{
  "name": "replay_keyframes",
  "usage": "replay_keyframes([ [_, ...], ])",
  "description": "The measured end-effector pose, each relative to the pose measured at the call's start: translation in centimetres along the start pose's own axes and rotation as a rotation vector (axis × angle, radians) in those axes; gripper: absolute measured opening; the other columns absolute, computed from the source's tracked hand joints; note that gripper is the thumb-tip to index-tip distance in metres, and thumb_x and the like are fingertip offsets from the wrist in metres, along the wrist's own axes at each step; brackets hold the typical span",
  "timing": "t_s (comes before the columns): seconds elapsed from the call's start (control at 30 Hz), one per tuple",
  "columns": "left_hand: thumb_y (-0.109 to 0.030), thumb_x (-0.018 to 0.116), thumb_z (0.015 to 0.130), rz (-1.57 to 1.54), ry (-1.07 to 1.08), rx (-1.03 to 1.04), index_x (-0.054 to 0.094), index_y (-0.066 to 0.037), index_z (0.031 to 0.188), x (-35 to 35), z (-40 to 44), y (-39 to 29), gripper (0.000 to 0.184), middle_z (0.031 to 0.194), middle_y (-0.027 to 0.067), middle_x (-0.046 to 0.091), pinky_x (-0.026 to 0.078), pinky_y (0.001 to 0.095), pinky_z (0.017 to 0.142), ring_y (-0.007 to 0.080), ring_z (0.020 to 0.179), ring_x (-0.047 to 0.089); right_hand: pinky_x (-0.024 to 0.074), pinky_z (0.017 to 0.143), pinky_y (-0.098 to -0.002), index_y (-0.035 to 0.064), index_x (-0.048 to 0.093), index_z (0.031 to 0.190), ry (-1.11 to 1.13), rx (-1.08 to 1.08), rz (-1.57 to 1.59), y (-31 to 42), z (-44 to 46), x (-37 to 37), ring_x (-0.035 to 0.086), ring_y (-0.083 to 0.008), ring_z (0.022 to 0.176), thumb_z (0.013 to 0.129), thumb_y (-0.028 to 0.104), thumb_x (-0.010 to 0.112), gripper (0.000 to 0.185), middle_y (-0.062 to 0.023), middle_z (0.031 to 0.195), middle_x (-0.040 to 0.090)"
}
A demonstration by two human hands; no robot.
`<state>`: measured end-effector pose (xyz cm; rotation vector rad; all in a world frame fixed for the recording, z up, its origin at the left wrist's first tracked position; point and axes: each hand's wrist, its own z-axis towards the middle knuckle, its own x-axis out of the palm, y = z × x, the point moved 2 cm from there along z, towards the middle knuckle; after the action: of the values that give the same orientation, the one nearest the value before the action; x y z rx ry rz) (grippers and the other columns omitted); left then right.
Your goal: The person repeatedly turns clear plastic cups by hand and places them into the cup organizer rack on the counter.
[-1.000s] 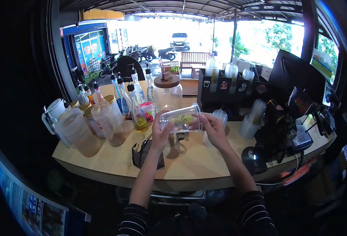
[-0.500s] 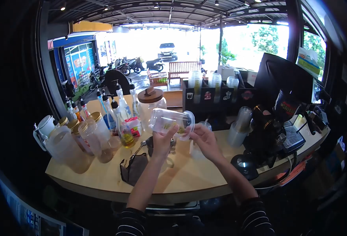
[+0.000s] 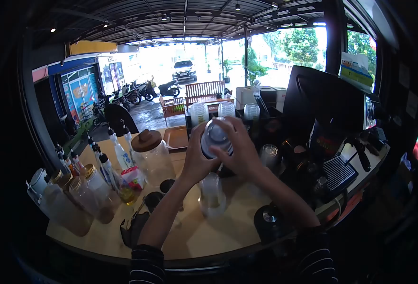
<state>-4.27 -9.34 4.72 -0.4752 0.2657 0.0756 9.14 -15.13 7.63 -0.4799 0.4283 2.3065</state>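
A clear plastic cup (image 3: 215, 134) is raised over the counter, its round end facing me. Whether other cups are nested in it I cannot tell. My left hand (image 3: 196, 155) wraps its left side, and my right hand (image 3: 241, 150) closes round the right side with the thumb across the front. Just below, a clear plastic container (image 3: 212, 196) stands on the wooden counter (image 3: 204, 241). Behind my hands are stacks of clear cups (image 3: 200, 113) in a black holder, which my hands partly cover.
At left stand a large jar with a wooden lid (image 3: 147, 140), pump bottles (image 3: 108, 168) and several cloudy containers (image 3: 64, 208). A dark cloth (image 3: 134, 229) lies near the front edge. Black coffee equipment with a slatted drip tray (image 3: 339, 173) occupies the right side.
The cup has turned from lying sideways to having its round end toward me, and has moved nearer the cup holder. Both hands have shifted around it. The view has swung right.
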Motion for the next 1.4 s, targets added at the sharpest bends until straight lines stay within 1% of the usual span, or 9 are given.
replay_keyframes([
  [0.1, -0.027, 0.077, 0.067, 0.133, -0.025, 0.045, 0.034, 0.0, 0.129, 1.3, 2.6, 1.5, 0.08, 0.126, 0.0201, 0.041, 0.033, 0.0408, 0.101, 0.0323, 0.12, 0.04, 0.044, 0.09, -0.042, 0.0154, 0.043, 0.128, -0.181, 0.026, -0.025, -4.4, 3.5, -1.8, 0.046, -0.0373, 0.113, 0.072, 0.016, 0.07, 0.062, -0.0184, 0.123, 0.04],
  [0.23, -0.033, 0.067, 0.077, 0.236, 0.226, -0.077, 0.032, 0.002, 0.13, 3.4, 4.5, 6.0, 0.073, 0.129, 0.0218, 0.039, 0.029, 0.0416, 0.104, 0.0346, 0.124, 0.036, 0.0422, 0.091, -0.0461, 0.0143, 0.043, 0.125, -0.292, 0.135, -0.038, -11.5, 8.2, -2.4, 0.046, -0.0408, 0.112, 0.067, 0.01, 0.072, 0.065, -0.0204, 0.12, 0.041],
  [0.3, -0.037, 0.064, 0.08, 0.403, 0.346, -0.024, 0.03, 0.002, 0.132, 4.9, 4.5, 8.7, 0.073, 0.136, 0.0211, 0.035, 0.027, 0.0456, 0.106, 0.034, 0.129, 0.032, 0.0415, 0.092, -0.0409, 0.0133, 0.047, 0.122, -0.293, 0.195, -0.032, -16.2, 9.8, -1.6, 0.049, -0.0367, 0.11, 0.064, 0.005, 0.075, 0.065, -0.0201, 0.113, 0.048],
  [0.53, -0.045, 0.058, 0.081, 0.745, 0.521, -0.121, 0.026, 0.0, 0.137, 6.0, 4.7, 9.0, 0.079, 0.142, 0.0168, 0.031, 0.022, 0.0526, 0.107, 0.0288, 0.133, 0.028, 0.0421, 0.094, -0.0388, 0.0101, 0.054, 0.116, 0.041, 0.394, -0.071, -23.8, 11.6, -1.2, 0.049, -0.034, 0.111, 0.055, 0.017, 0.079, 0.066, -0.0201, 0.112, 0.056],
  [0.67, -0.045, 0.066, 0.074, 0.648, 0.461, -0.049, 0.033, 0.003, 0.133, 5.6, 4.7, 9.1, 0.083, 0.134, 0.0228, 0.04, 0.028, 0.0427, 0.106, 0.0349, 0.127, 0.036, 0.0412, 0.096, -0.0357, 0.0085, 0.056, 0.118, 0.219, 0.521, -0.153, -27.1, 11.6, -0.2, 0.054, -0.0318, 0.109, 0.051, 0.022, 0.08, 0.073, -0.0211, 0.112, 0.058],
  [0.93, -0.044, 0.072, 0.068, 0.567, 0.397, -0.037, 0.035, 0.001, 0.133, 5.6, 4.1, 9.0, 0.087, 0.134, 0.0216, 0.04, 0.029, 0.0413, 0.106, 0.0343, 0.127, 0.036, 0.042, 0.095, -0.0326, 0.0108, 0.063, 0.107, 0.307, 0.661, -0.118, -28.1, 10.3, 0.8, 0.053, -0.0278, 0.11, 0.048, 0.026, 0.082, 0.064, -0.0148, 0.111, 0.061],
  [1.1, -0.043, 0.073, 0.068, 0.595, 0.376, -0.028, 0.035, -0.002, 0.133, 5.8, 3.9, 8.9, 0.086, 0.135, 0.0202, 0.039, 0.029, 0.0417, 0.107, 0.034, 0.128, 0.035, 0.0416, 0.096, -0.0328, 0.0094, 0.063, 0.107, 0.377, 0.698, -0.177, -26.9, 9.8, 0.5, 0.052, -0.0284, 0.112, 0.052, 0.025, 0.081, 0.061, -0.0145, 0.112, 0.06],
  [1.17, -0.042, 0.073, 0.068, 0.596, 0.376, -0.029, 0.035, -0.002, 0.132, 5.9, 4.0, 8.7, 0.085, 0.136, 0.0201, 0.039, 0.029, 0.0416, 0.107, 0.0339, 0.128, 0.034, 0.0474, 0.087, -0.0322, 0.0061, 0.06, 0.11, 0.38, 0.668, -0.232, -26.9, 9.4, 0.7, 0.061, -0.0266, 0.099, 0.048, 0.018, 0.082, 0.067, -0.0152, 0.106, 0.063],
  [1.4, -0.043, 0.073, 0.068, 0.577, 0.36, -0.002, 0.036, -0.004, 0.132, 6.0, 3.9, 9.0, 0.083, 0.135, 0.0204, 0.039, 0.03, 0.0418, 0.106, 0.0345, 0.128, 0.035, 0.0451, 0.092, -0.0338, 0.0086, 0.059, 0.114, 0.29, 0.645, -0.257, -27.3, 7.1, 2.0, 0.058, -0.0295, 0.104, 0.049, 0.019, 0.083, 0.07, -0.017, 0.109, 0.061],
])
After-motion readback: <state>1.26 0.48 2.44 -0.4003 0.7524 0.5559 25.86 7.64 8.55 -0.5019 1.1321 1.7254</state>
